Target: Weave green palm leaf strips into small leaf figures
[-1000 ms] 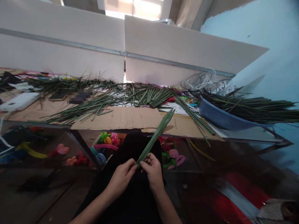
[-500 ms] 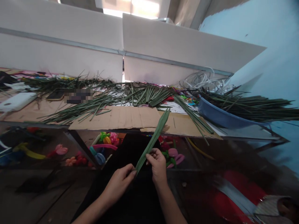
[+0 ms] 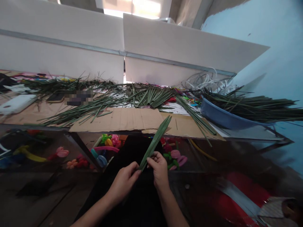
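A long green leaf strip [image 3: 156, 139] slants up and to the right from my lap toward the table edge. My left hand [image 3: 124, 181] pinches its lower end between thumb and fingers. My right hand [image 3: 159, 168] is closed on the strip just above, fingers curled round it. Both hands are close together over my black-clothed lap, below the cardboard-covered table [image 3: 132, 119].
Many green leaf strips [image 3: 99, 101] lie across the table, more in a blue basin [image 3: 220, 116] at the right. A white device [image 3: 15, 104] lies at far left. Coloured balloon shapes [image 3: 106, 145] sit under the table. White panels stand behind.
My right hand slid up the strip and back down a little; the leaf's tip shifted left and lower. My left hand kept its pinch on the lower end.
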A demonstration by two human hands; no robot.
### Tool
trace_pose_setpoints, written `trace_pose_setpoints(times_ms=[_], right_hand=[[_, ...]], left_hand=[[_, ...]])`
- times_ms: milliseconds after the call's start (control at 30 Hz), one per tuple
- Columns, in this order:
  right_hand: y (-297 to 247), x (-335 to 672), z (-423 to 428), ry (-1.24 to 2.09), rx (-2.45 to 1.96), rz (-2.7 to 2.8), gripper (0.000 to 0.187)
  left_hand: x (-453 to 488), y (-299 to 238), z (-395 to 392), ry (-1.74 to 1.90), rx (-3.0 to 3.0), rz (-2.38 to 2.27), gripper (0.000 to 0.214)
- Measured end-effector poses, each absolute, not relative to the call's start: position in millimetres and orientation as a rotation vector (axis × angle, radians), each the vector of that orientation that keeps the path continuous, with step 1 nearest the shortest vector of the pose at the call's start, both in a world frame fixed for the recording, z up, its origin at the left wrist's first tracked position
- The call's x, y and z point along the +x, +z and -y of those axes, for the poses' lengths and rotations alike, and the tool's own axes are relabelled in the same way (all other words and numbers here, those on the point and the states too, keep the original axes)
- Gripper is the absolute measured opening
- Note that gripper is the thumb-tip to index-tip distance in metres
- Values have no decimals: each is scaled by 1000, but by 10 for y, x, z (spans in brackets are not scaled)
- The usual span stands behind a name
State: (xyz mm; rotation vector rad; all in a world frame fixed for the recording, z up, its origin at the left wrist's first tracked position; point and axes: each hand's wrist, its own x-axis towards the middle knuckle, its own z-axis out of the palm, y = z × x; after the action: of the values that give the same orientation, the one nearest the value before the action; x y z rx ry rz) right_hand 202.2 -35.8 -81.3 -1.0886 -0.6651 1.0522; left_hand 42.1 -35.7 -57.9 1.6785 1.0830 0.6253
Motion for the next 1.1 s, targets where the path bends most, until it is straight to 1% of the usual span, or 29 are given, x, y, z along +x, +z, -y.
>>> trace_pose_setpoints(times_ms=[433,700,933,1100], right_hand=[[-730,2297,95,855,-1123,540,21],[-680,2445,-16,783,-1127,480,23],[-630,2473,-81,765,-1104,474,23],[-594,2422,27,894,-1074,539,27]], left_hand=[[252,-532,544,441,1808,-1067,26],[120,-551,565,360,1828,-1078,26],[67,-605,548,404,1772,-1052,27],[172,-645,483,547,1574,-1017,30]])
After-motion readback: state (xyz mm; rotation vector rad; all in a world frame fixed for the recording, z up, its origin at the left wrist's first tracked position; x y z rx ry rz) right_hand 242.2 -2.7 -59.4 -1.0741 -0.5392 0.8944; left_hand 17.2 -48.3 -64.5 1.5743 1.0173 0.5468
